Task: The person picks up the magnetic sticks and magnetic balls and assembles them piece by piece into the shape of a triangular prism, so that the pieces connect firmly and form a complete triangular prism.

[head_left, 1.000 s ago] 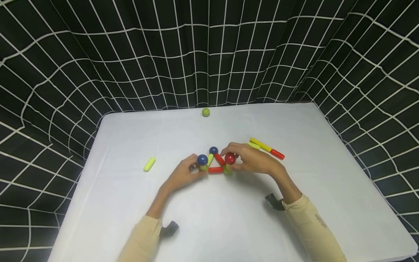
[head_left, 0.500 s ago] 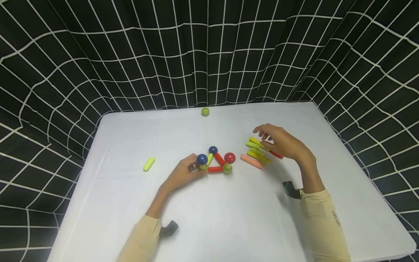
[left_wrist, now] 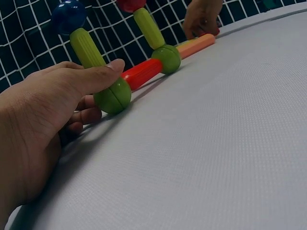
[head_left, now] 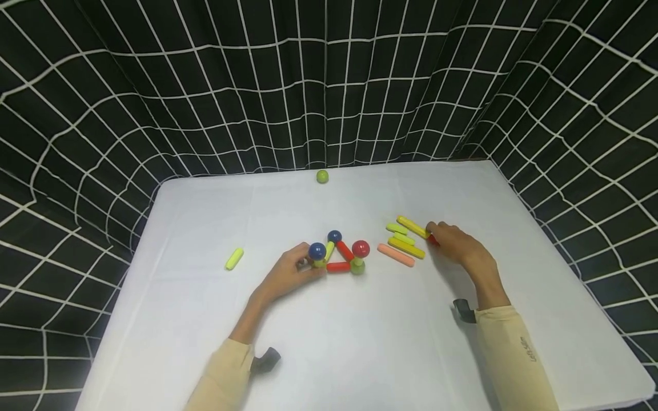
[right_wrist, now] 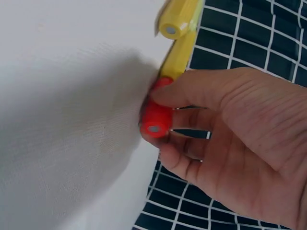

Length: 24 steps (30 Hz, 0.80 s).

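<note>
My left hand [head_left: 290, 274] grips the lower left green ball [left_wrist: 115, 98] of a magnetic ball-and-stick frame, thumb in front and fingers behind. The frame's base is a triangle of red sticks [head_left: 338, 267] and a yellow-green one, with a blue ball [head_left: 334, 236] at the back. Two yellow-green sticks rise from the front corners, topped by a blue ball [head_left: 317, 251] and a red ball [head_left: 361, 249]. On the right, my right hand [head_left: 456, 244] pinches a short red magnetic stick [right_wrist: 157, 115] between thumb and fingers. Its far end meets a yellow stick [right_wrist: 178, 57].
Beside the right hand lie two yellow-green sticks [head_left: 403, 238], another yellow stick [head_left: 406, 248] and an orange stick [head_left: 396, 255]. A lone yellow-green stick [head_left: 234, 258] is at left, a green ball [head_left: 322, 176] at the back edge. Dark grid-patterned curtains [head_left: 324, 85] surround the white table [head_left: 334, 348].
The right hand has left the frame's red-topped upright, moved right across the loose sticks, and come down on the red stick. The left hand has stayed on the frame.
</note>
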Each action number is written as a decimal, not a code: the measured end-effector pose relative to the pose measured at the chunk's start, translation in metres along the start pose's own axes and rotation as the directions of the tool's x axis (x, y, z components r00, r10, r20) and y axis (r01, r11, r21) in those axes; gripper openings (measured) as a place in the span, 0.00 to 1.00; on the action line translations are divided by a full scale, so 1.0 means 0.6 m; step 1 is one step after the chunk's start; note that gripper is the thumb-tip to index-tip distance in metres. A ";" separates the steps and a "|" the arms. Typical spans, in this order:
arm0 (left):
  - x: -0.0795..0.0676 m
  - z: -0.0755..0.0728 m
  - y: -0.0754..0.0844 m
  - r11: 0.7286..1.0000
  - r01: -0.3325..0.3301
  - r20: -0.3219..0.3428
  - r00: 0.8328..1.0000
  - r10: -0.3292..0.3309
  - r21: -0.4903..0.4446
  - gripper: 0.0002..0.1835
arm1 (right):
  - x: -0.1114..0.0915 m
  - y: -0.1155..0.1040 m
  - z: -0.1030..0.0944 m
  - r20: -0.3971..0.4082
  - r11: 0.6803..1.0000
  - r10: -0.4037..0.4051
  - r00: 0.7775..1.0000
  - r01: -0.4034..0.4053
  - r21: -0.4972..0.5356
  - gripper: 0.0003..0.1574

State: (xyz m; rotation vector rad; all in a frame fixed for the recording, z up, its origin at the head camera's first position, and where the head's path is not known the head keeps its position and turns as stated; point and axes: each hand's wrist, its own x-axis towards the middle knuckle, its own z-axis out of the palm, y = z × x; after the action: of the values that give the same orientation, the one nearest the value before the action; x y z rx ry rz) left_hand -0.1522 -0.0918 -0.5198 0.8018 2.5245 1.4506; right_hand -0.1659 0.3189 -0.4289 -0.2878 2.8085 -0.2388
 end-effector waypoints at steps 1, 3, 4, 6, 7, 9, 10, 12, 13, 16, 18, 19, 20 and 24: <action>0.000 0.000 0.001 1.000 -0.001 -0.002 1.000 0.001 -0.002 0.10 | -0.001 -0.002 0.001 -0.003 1.000 0.001 1.000 -0.001 -0.024 0.17; -0.001 0.000 0.002 1.000 0.001 -0.006 1.000 -0.001 -0.004 0.10 | -0.004 -0.007 0.000 0.004 0.998 0.017 1.000 -0.017 -0.063 0.20; -0.001 0.000 0.003 1.000 0.001 -0.007 1.000 -0.001 -0.005 0.09 | -0.005 -0.009 0.000 0.011 0.997 0.032 0.999 -0.031 -0.077 0.23; -0.001 -0.001 0.005 1.000 -0.003 -0.010 1.000 0.003 -0.006 0.09 | -0.007 -0.014 -0.002 0.014 0.991 0.065 0.998 -0.063 -0.116 0.28; -0.002 -0.001 0.006 1.000 -0.007 -0.012 1.000 0.007 -0.008 0.09 | -0.008 -0.017 -0.003 0.005 0.988 0.080 0.997 -0.079 -0.135 0.31; -0.002 -0.002 0.009 1.000 -0.015 -0.016 1.000 0.015 -0.009 0.09 | -0.010 -0.024 -0.006 -0.045 0.983 0.065 0.997 -0.072 -0.167 0.32; -0.003 -0.002 0.010 1.000 -0.021 -0.017 1.000 0.021 -0.011 0.09 | -0.011 -0.028 -0.008 -0.086 0.987 0.039 0.996 -0.052 -0.154 0.33; -0.003 -0.003 0.012 1.000 -0.024 -0.016 1.000 0.024 -0.019 0.09 | -0.016 -0.045 -0.014 -0.169 0.997 -0.030 0.985 0.018 -0.071 0.33; -0.003 -0.003 0.013 1.000 -0.022 -0.015 1.000 0.021 -0.019 0.09 | -0.019 -0.057 -0.017 -0.208 0.998 -0.066 0.976 0.067 -0.004 0.33; -0.004 -0.004 0.014 1.000 -0.017 -0.016 1.000 0.016 -0.019 0.09 | -0.029 -0.109 -0.028 -0.313 0.945 -0.176 0.933 0.249 0.213 0.32; -0.004 -0.005 0.013 1.000 -0.013 -0.013 1.000 0.012 -0.020 0.09 | -0.037 -0.150 -0.034 -0.361 0.897 -0.236 0.902 0.346 0.277 0.29; -0.003 -0.005 0.012 1.000 -0.013 -0.011 1.000 0.012 -0.019 0.09 | -0.040 -0.169 -0.036 -0.384 0.877 -0.270 0.883 0.390 0.280 0.27; -0.003 -0.005 0.012 1.000 -0.012 -0.008 1.000 0.012 -0.018 0.09 | -0.043 -0.187 -0.039 -0.400 0.861 -0.307 0.864 0.431 0.269 0.25; -0.001 -0.004 0.009 1.000 -0.002 0.007 1.000 0.002 -0.028 0.09 | -0.048 -0.248 -0.046 -0.413 0.809 -0.466 0.782 0.566 0.160 0.21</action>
State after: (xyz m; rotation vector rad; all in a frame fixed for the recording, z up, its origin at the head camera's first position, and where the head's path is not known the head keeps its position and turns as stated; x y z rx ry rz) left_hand -0.1502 -0.0919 -0.5139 0.8036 2.4933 1.4772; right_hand -0.1226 0.1854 -0.3658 -1.0591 2.9155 -0.8861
